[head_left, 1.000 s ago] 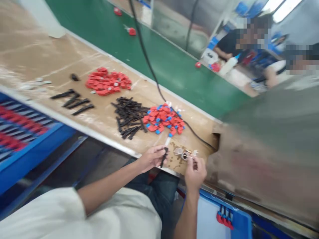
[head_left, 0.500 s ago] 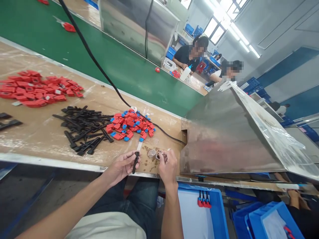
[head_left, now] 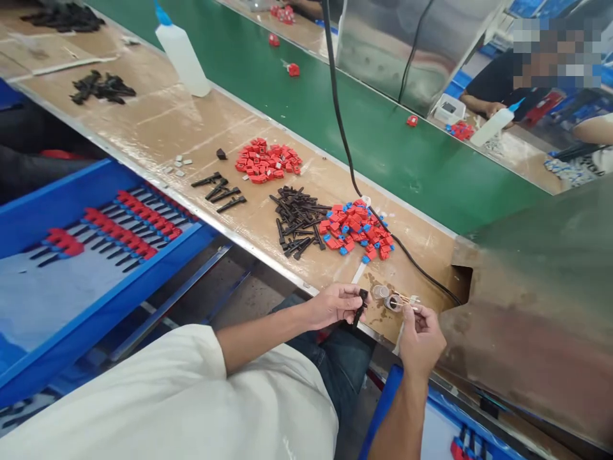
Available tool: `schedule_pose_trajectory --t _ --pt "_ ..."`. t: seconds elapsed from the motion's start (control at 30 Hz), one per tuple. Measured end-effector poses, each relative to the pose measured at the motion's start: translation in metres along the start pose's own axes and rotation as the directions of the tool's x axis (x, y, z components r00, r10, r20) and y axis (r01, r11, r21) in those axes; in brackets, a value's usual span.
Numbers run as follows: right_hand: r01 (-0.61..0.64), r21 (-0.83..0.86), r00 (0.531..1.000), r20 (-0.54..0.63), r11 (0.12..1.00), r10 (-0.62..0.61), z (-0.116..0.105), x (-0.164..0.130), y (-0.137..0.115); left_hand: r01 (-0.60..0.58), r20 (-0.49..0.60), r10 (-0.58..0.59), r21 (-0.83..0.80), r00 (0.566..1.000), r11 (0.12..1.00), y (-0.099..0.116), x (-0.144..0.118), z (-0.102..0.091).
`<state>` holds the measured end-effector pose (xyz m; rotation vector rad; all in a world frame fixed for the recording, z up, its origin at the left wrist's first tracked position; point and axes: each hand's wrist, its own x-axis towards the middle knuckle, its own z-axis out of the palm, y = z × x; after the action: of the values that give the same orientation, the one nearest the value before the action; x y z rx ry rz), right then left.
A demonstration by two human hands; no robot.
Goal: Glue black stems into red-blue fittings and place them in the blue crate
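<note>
Between the thumb and fingers of my left hand (head_left: pixel 335 305) is a small black plastic part (head_left: pixel 358 312), its narrow end pointing down. My right hand (head_left: pixel 422 338) pinches a thin stick (head_left: pixel 401 305), whose far end reaches to a small round pot (head_left: pixel 393 303) with dark contents. Beside that pot stands a clear round container (head_left: pixel 380 292). More thin sticks (head_left: pixel 407 298) lie just behind the pot. Farther back are a pile of red and blue pieces (head_left: pixel 357 227) and a heap of black parts (head_left: pixel 297 217).
A black cable (head_left: pixel 341 121) crosses the table towards a metal panel (head_left: pixel 536 306) on the right. Red pieces (head_left: pixel 268 160) and a white bottle (head_left: pixel 184 57) stand farther left. Blue trays (head_left: pixel 103 306) flank me below the table. A co-worker (head_left: pixel 498 83) sits across the green belt (head_left: pixel 431 166).
The view has swung left, bringing the bottle and left tray into sight. My right hand has drawn back slightly from the pot, and the stick now shows. My left hand still holds the black part.
</note>
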<state>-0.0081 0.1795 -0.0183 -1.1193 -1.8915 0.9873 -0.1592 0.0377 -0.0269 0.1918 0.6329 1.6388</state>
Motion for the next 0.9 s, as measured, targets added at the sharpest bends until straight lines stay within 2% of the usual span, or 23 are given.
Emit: schedule_pose_trajectory --t 0.17,0.33,0.43,0.57,0.77,0.9 --pt "-0.103 0.031 0.991 -0.080 0.994 0.106 0.000 -0.001 -0.002 0.065 0.019 -0.065 0.024 0.998 0.998 -0.007 0.002 0.005" --pt "-0.208 0.200 0.966 -0.112 0.958 0.233 -0.001 0.000 -0.001 0.132 -0.020 -0.132 -0.017 0.991 0.991 -0.015 0.005 0.009" --pt "-0.205 0.352 0.950 -0.153 0.913 0.272 -0.001 0.001 0.001 0.158 -0.005 -0.159 -0.059 0.987 0.986 -0.021 0.008 0.011" --pt "-0.212 0.504 0.935 -0.144 0.837 0.323 -0.002 0.002 0.002 0.203 0.015 -0.202 -0.124 0.979 0.971 -0.026 0.015 0.013" --pt "-0.196 0.534 0.926 -0.175 0.823 0.334 -0.007 -0.002 -0.008 0.243 -0.038 -0.254 -0.189 0.966 0.951 -0.026 0.022 0.018" --pt "-0.156 0.537 0.939 -0.180 0.829 0.294 -0.011 -0.011 -0.024 0.246 -0.023 -0.255 -0.200 0.967 0.948 -0.026 0.022 0.022"
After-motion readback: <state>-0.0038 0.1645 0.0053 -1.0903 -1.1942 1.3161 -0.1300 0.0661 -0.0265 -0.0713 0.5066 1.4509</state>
